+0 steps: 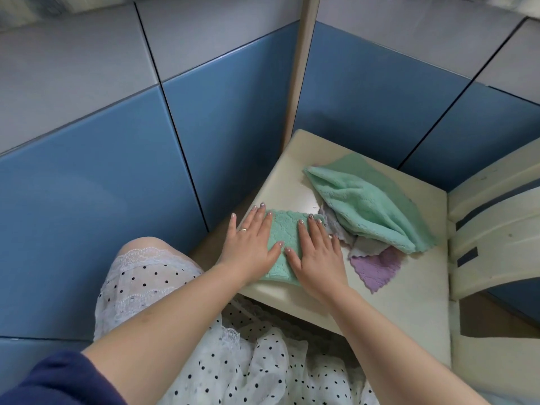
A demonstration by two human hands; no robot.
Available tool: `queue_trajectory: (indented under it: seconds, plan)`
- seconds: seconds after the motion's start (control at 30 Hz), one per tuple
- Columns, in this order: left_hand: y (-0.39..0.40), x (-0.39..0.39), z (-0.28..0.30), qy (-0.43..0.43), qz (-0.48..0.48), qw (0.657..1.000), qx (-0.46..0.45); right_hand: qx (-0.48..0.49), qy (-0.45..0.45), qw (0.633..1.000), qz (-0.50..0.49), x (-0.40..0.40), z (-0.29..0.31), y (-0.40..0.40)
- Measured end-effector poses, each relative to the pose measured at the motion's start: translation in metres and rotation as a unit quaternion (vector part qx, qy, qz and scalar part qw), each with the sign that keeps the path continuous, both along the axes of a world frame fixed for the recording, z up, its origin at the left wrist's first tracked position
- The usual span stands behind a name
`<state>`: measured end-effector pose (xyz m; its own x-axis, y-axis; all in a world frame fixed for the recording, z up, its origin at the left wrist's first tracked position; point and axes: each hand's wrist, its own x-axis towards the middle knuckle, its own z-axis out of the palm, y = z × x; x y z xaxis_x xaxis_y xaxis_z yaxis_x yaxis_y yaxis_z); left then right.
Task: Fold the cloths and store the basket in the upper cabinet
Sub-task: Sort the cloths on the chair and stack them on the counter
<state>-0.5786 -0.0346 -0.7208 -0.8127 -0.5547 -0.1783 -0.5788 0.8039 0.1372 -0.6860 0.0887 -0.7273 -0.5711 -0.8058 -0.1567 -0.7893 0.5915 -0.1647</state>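
A small folded mint-green cloth [285, 238] lies at the near left corner of a cream chair seat [409, 287]. My left hand [248, 241] rests flat on its left edge, fingers straight. My right hand [317, 252] presses flat on its right side, fingers straight. To the right lies a loose heap: a large mint-green cloth [368, 206] on top, a grey cloth [339, 229] beneath it, and a purple cloth [377, 267] sticking out toward me. No basket is in view.
The chair's cream backrest slats [496, 229] stand at the right. Blue and grey wall tiles [117, 171] fill the left and back. A beige pole [301, 68] rises behind the seat. My knee and dotted white skirt [152, 276] are just left of the seat.
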Motion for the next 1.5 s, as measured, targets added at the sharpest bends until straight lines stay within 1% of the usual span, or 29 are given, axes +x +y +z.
queue_trajectory:
  seconds: [0.1, 0.17, 0.2, 0.27, 0.3, 0.33, 0.37, 0.4, 0.43, 0.47, 0.5, 0.6, 0.67, 0.73, 0.8, 0.97, 1.03, 1.1, 1.17, 1.23, 1.3, 1.4, 1.5]
  plan:
    - [0.000, -0.001, 0.002, -0.003, 0.001, 1.000, 0.009, 0.011, -0.029, 1.000, 0.003, -0.001, 0.005, -0.002]
    - [-0.001, 0.001, 0.006, 0.005, -0.005, 1.000, 0.021, 0.001, -0.040, 0.999, 0.013, -0.003, 0.013, -0.003]
    - [-0.002, 0.003, 0.009, 0.025, -0.001, 0.999, 0.038, -0.027, -0.043, 0.999, 0.011, -0.005, 0.018, -0.001]
    - [-0.004, 0.011, 0.018, 0.112, 0.049, 0.986, 0.109, -0.117, -0.073, 0.990, -0.038, -0.009, 0.026, 0.010]
    - [-0.005, 0.017, 0.023, 0.166, 0.097, 0.967, 0.167, -0.156, -0.110, 0.978, -0.081, -0.011, 0.030, 0.017]
    - [-0.006, 0.023, 0.029, 0.214, 0.150, 0.935, 0.238, -0.182, -0.160, 0.962, -0.125, -0.012, 0.034, 0.023]
    - [-0.006, 0.028, 0.033, 0.249, 0.198, 0.896, 0.311, -0.193, -0.216, 0.943, -0.166, -0.012, 0.037, 0.029]
    - [-0.007, 0.034, 0.036, 0.267, 0.232, 0.858, 0.373, -0.200, -0.271, 0.920, -0.201, -0.012, 0.040, 0.032]
    - [-0.009, 0.039, 0.037, 0.268, 0.251, 0.834, 0.412, -0.203, -0.314, 0.899, -0.228, -0.012, 0.041, 0.033]
    - [-0.009, 0.042, 0.037, 0.254, 0.255, 0.829, 0.429, -0.207, -0.342, 0.883, -0.245, -0.012, 0.043, 0.032]
    - [-0.010, 0.044, 0.038, 0.237, 0.250, 0.833, 0.433, -0.208, -0.358, 0.874, -0.254, -0.013, 0.043, 0.030]
    - [-0.009, 0.043, 0.043, 0.196, 0.227, 0.862, 0.409, -0.196, -0.369, 0.869, -0.263, -0.014, 0.043, 0.023]
    - [-0.007, 0.040, 0.044, 0.201, 0.235, 0.857, 0.412, -0.188, -0.377, 0.867, -0.266, -0.014, 0.044, 0.018]
    - [-0.009, 0.039, 0.044, 0.214, 0.259, 0.838, 0.430, -0.184, -0.396, 0.857, -0.276, -0.012, 0.046, 0.014]
    - [-0.011, 0.042, 0.043, 0.230, 0.283, 0.810, 0.459, -0.196, -0.440, 0.828, -0.288, -0.008, 0.049, 0.011]
    - [-0.009, 0.050, 0.054, 0.250, 0.310, 0.729, 0.557, -0.222, -0.594, 0.705, -0.317, 0.004, 0.059, 0.011]
    - [-0.010, 0.056, 0.064, 0.269, 0.320, 0.699, 0.581, -0.223, -0.641, 0.664, -0.314, 0.006, 0.066, 0.012]
    - [-0.015, 0.062, 0.078, 0.292, 0.321, 0.680, 0.591, -0.222, -0.668, 0.647, -0.294, 0.007, 0.077, 0.007]
    - [-0.023, 0.067, 0.099, 0.322, 0.307, 0.675, 0.588, -0.232, -0.666, 0.661, -0.257, 0.007, 0.094, -0.001]
    - [-0.030, 0.073, 0.123, 0.364, 0.290, 0.676, 0.572, -0.269, -0.631, 0.695, -0.215, 0.009, 0.119, -0.014]
    - [-0.039, 0.079, 0.153, 0.420, 0.278, 0.684, 0.527, -0.319, -0.571, 0.735, -0.180, 0.011, 0.149, -0.032]
    - [-0.050, 0.089, 0.199, 0.495, 0.256, 0.720, 0.414, -0.387, -0.467, 0.786, -0.119, 0.015, 0.197, -0.058]
    - [-0.056, 0.104, 0.244, 0.536, 0.220, 0.756, 0.303, -0.425, -0.393, 0.814, -0.042, 0.023, 0.248, -0.078]
